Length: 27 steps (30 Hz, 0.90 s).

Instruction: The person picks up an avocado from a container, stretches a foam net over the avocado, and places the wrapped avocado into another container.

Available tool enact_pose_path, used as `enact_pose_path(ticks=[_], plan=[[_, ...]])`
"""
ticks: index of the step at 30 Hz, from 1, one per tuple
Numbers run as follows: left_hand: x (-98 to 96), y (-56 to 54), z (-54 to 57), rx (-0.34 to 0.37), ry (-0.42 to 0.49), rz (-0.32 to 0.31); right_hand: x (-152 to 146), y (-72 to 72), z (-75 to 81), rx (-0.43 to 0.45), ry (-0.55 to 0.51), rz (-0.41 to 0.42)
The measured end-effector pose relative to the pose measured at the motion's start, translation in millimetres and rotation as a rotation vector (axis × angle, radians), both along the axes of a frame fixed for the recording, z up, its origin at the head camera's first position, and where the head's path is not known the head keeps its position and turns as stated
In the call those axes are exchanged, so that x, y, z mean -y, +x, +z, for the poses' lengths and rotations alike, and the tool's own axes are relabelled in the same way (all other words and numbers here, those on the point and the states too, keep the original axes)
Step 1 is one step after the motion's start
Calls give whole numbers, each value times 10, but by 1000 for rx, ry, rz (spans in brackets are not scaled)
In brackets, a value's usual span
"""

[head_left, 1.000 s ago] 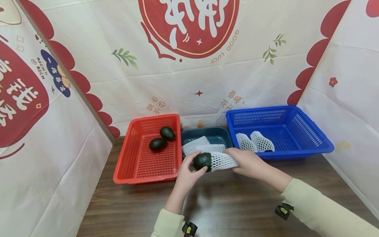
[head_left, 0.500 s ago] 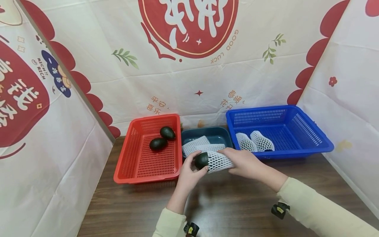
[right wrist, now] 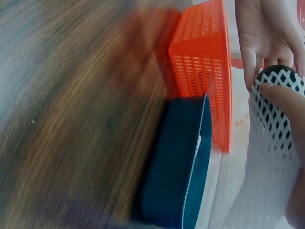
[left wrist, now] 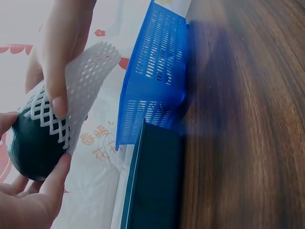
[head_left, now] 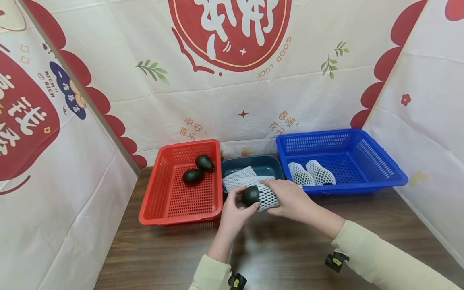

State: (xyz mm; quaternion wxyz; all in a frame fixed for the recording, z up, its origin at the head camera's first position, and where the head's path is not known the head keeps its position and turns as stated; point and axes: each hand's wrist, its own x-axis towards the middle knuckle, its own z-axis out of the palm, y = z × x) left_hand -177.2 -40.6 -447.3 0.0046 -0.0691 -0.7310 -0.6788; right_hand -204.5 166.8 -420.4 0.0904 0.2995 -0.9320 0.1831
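Note:
A dark green avocado [head_left: 250,196] is held above the table between both hands, partly inside a white foam net sleeve [head_left: 267,196]. My left hand [head_left: 233,211] pinches the avocado's bare end between thumb and fingers. My right hand [head_left: 290,200] grips the sleeve around the covered part, its thumb lying on the mesh in the left wrist view. The sleeve's loose tail [left wrist: 97,62] sticks out past the right hand. Two bare avocados [head_left: 193,176] lie in the red basket [head_left: 163,219]. Two sleeved avocados [head_left: 320,173] rest in the blue basket [head_left: 384,185].
Between the baskets stands a small teal tray [head_left: 268,160] with flat foam net sleeves [head_left: 241,176] in it, just behind the hands. The brown wooden table [head_left: 282,253] runs in front. Printed cloth walls [head_left: 243,96] close off the back and both sides.
My right hand has moved left along the sleeve toward the avocado, bunching around its covered part. The left hand has shifted slightly right, still holding the bare end.

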Motion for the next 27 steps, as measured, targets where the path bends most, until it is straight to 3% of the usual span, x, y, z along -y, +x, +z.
enact_pose_path(ticks=[9,19,27], plan=[[72,-8,-28,-46,56,-18,19,24,3,-11,-25,-16],[56,21,30,-16,51,20,18,19,-49,-26,-65,-18],[18,29,34,-22,-30,45,95,23,-82,8,-85,-10]])
